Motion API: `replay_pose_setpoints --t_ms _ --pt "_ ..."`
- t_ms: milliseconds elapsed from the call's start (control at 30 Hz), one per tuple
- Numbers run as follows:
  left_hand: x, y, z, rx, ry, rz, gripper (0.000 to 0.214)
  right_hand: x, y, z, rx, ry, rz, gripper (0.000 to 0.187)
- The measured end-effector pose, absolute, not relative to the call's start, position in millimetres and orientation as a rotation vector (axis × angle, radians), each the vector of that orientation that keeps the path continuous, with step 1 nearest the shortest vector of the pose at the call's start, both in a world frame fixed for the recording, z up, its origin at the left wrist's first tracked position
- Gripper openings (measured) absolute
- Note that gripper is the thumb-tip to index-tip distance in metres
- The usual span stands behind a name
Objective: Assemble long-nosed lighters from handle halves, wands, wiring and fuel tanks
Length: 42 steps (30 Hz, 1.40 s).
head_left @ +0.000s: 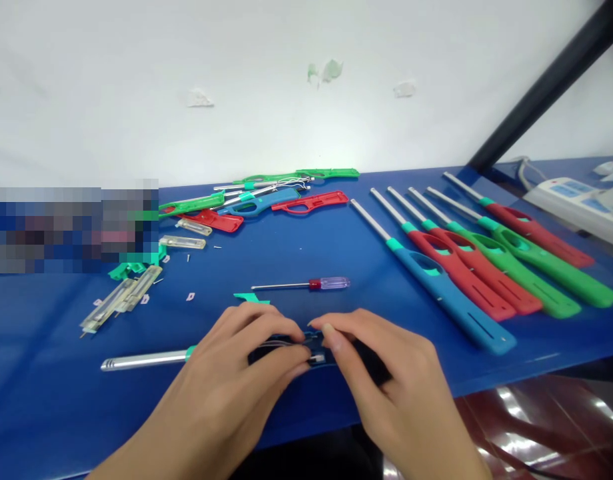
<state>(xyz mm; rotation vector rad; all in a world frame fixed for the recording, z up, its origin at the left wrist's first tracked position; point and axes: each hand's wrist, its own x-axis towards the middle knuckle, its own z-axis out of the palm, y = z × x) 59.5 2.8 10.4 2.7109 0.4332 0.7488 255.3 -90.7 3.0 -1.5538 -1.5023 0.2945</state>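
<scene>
A partly built stick lighter (145, 361) lies near the table's front edge, its silver tube pointing left. Its dark blue housing is opened up, with thin wires and a small metal part visible inside. My left hand (246, 373) is closed over the housing, thumb and fingers pinching its inner parts. Thumb and forefinger of my right hand (381, 373) meet in a pinch at the housing's right part; whatever is between them is too small to make out. Beyond my hands lie a screwdriver (329, 283) with a clear purple handle and a green plastic piece (251, 298).
Several assembled lighters (451, 293) in blue, red and green lie in a row at right. Loose housing halves (311, 201) and tubes are heaped at the back. Clear fuel tanks (121, 300), screws and small tabs lie at left. A white power strip (576, 207) sits far right.
</scene>
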Motion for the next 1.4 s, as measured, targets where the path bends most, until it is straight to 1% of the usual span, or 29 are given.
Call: replay_pose_setpoints --t_ms 167,533,833,1033,1100,1200,1300,1400 --pt "60 1 7 2.666 0.529 0.73 0.022 254 -90 3 -1.549 -1.487 0.31 0.018" --pt "56 -2 4 2.651 0.587 0.745 0.026 253 -91 2 -1.54 -1.494 0.34 0.018" --pt "56 -2 5 2.607 0.602 0.708 0.025 254 -91 3 -1.545 -1.518 0.334 0.019" --pt "52 0 8 2.637 0.57 0.644 0.018 254 -91 4 -1.559 -1.504 0.339 0.019" --pt "52 0 8 2.664 0.553 0.653 0.021 254 -91 4 -1.566 -1.505 0.344 0.019" --pt "51 -1 8 2.741 0.502 0.66 0.031 254 -91 4 -1.567 -1.508 0.334 0.019" --pt "47 -5 10 2.792 0.484 0.577 0.041 254 -90 4 -1.564 -1.522 0.332 0.019" --pt "43 -7 11 2.841 0.484 0.5 0.043 253 -90 3 -1.57 -1.555 0.302 0.021"
